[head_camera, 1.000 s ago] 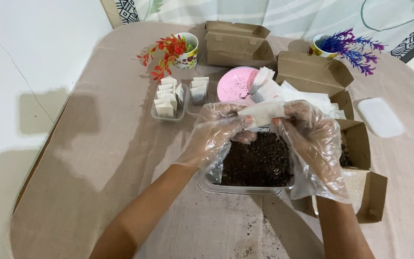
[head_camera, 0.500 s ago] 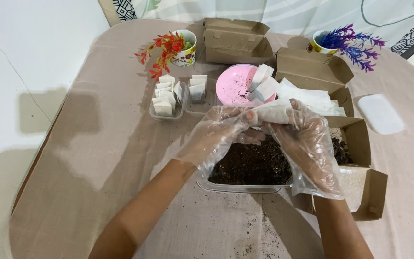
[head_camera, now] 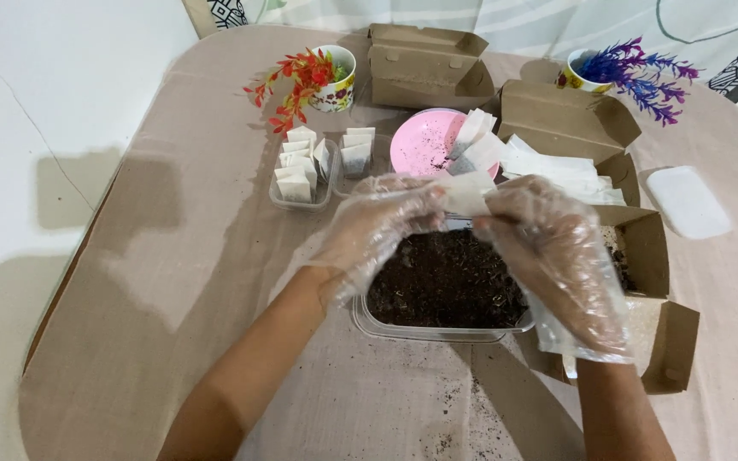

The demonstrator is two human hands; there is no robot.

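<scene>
— Paper sachet (head_camera: 465, 195), white, pinched between gloved left hand (head_camera: 379, 232) and gloved right hand (head_camera: 557, 256).
— Where?
— Just above clear tub of dark soil (head_camera: 442, 282), pink plate (head_camera: 424, 141) beyond

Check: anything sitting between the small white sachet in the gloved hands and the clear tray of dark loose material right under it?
Nothing visible. Both gloved hands, left hand and right hand, pinch the white sachet directly above the clear tray of dark loose material. Only open air shows between sachet and tray.
</scene>
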